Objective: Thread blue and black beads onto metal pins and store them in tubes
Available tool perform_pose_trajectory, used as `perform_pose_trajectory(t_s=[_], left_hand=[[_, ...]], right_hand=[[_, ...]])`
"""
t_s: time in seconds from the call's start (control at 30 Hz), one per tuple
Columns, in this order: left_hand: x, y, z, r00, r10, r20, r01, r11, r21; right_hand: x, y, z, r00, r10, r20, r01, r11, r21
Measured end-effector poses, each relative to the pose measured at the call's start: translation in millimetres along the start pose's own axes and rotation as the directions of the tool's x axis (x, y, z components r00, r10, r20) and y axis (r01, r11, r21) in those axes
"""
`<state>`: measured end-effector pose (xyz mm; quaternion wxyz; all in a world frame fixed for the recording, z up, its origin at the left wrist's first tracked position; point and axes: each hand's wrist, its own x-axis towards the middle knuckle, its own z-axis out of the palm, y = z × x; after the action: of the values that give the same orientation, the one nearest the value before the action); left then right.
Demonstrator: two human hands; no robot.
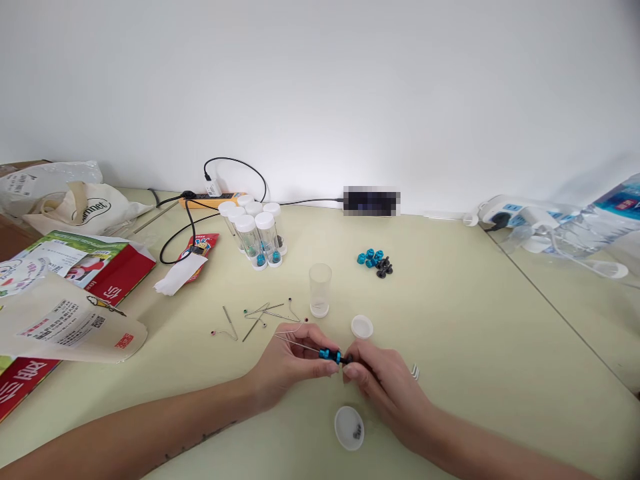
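Avoid knocking the near cap [343, 428] and spilling its small dark bits [358, 432]. Steady the blue-and-black piece [331, 356] between both hands: gripped by the left hand [286, 365] in a thumb-and-finger pinch, and at its black end by the gathered fingertips of the right hand [386, 381]. Probably best to align both ends, then turn or press gently, without bending the thin rod [309, 347] at the left end. Beyond, spare the far cap [362, 327], clear container [320, 287] and, farther, blue knobs [370, 254] and black pieces [383, 268]

Held part [330, 356] blue, black; lids [362, 327] white; table [450, 293] pale yellow-green.
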<state>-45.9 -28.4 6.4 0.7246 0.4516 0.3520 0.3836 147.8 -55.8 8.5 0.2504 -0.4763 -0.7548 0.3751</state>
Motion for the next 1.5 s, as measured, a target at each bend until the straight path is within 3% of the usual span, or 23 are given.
perform_pose_trajectory(t_s=[0.13,0.33,0.5,0.73,0.9,1.1,1.3,1.5], left_hand=[[1.4,1.6,-0.1,1.0,0.009,-0.007,-0.009,1.0,-0.012],[2.7,1.4,-0.6,1.0,-0.003,-0.013,0.003,1.0,-0.013],[3.0,1.8,-0.8,0.999,-0.004,-0.032,0.004,1.0,-0.001],[2.4,0.8,0.2,1.0,0.0,-0.017,0.0,1.0,-0.022],[3.8,1.1,-0.5,0.999,-0.018,-0.039,0.017,0.999,-0.03],[2.3,0.0,-0.9,0.999,-0.029,-0.015,0.029,0.999,-0.018],[3.8,-0.6,-2.1,0.999,-0.021,-0.034,0.019,0.999,-0.033],[4.3,0.3,-1.7,0.999,-0.024,-0.021,0.024,0.999,-0.024]], right_hand=[[-0.7,2.6,3.4,0.994,-0.004,-0.105,0.005,1.0,0.015],[-0.4,1.8,1.2,0.999,-0.034,-0.043,0.035,0.999,0.022],[-0.4,2.3,4.4,0.993,0.004,-0.122,-0.003,1.0,0.008],[-0.3,0.8,-0.2,0.999,-0.031,-0.018,0.031,0.999,-0.01],[0.1,-0.7,2.6,0.995,0.025,-0.095,-0.028,0.999,-0.029],[-0.7,1.1,1.0,1.0,-0.02,-0.002,0.02,1.0,-0.017],[-0.4,1.6,3.0,0.995,0.048,-0.087,-0.047,0.999,0.021],[0.8,1.8,1.2,0.999,0.022,-0.034,-0.021,1.0,0.018]])
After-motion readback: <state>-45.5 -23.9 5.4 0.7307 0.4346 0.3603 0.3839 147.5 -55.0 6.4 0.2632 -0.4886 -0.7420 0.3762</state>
